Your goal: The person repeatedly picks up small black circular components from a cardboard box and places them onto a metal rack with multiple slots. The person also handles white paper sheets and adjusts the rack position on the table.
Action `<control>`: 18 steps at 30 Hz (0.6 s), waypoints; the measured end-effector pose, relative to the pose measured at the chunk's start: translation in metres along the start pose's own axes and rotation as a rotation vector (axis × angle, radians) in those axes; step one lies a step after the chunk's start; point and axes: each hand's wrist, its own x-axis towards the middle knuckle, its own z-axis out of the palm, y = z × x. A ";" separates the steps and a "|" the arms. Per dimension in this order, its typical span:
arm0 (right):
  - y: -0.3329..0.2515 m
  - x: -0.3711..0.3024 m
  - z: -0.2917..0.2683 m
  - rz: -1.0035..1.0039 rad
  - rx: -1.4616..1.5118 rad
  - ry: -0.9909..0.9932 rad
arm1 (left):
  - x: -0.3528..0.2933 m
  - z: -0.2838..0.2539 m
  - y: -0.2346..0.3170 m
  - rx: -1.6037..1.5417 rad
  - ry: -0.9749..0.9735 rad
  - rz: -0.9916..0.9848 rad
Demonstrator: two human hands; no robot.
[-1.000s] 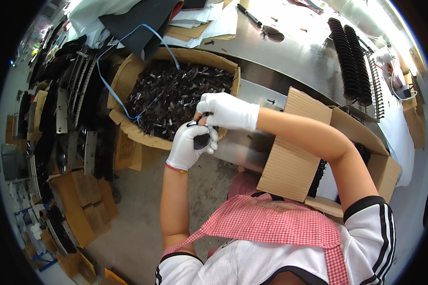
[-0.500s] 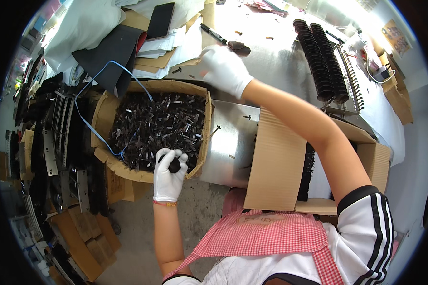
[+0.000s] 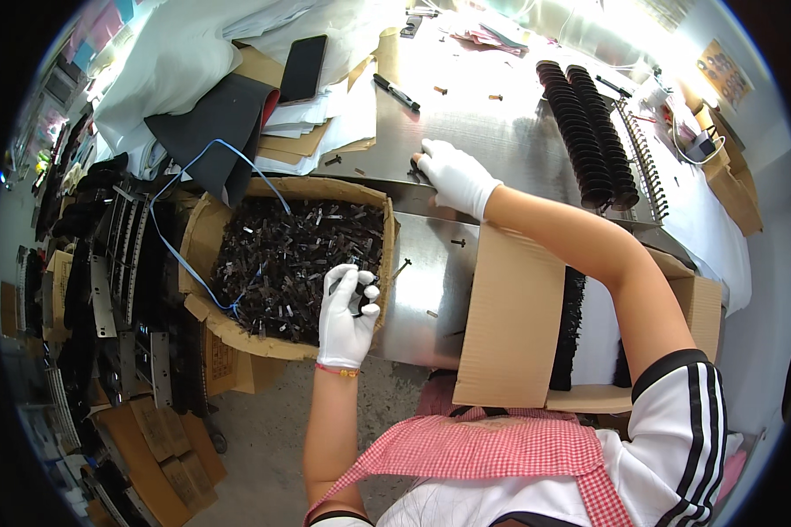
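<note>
The right hand [image 3: 453, 180], gloved, is above the desk's front edge, its fingertips pinching a small dark piece [image 3: 420, 169]. The left hand [image 3: 347, 321], also gloved, is over the front right corner of the parts box [image 3: 197, 243]. Its fingers are curled; whether they press on anything cannot be told, as the glove hides the palm. Dark loose parts [image 3: 277, 255] fill the parts box beside the desk's front edge. To its right stands an open carton [image 3: 510, 321]. On the desk [image 3: 492, 132], a pen [image 3: 396, 92] lies behind the right hand; two black ribbed rolls [image 3: 576, 132] lie toward the right edge.
</note>
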 end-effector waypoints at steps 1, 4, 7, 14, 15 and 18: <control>-0.008 -0.003 -0.003 0.003 -0.009 0.051 | 0.003 0.003 -0.002 -0.015 -0.030 -0.008; -0.018 -0.006 -0.030 0.098 0.173 -0.196 | 0.010 0.015 -0.008 0.045 -0.009 -0.020; -0.038 -0.001 -0.063 0.352 0.670 -0.142 | 0.010 0.033 -0.013 0.098 -0.064 0.009; -0.119 -0.023 -0.084 0.603 1.455 -0.294 | -0.006 0.059 -0.018 0.105 -0.384 0.032; -0.123 -0.026 -0.084 0.366 1.142 -0.150 | -0.007 0.058 -0.018 0.067 -0.350 -0.036; -0.131 -0.038 -0.083 0.138 0.782 -0.043 | -0.014 0.054 -0.018 0.058 -0.339 -0.108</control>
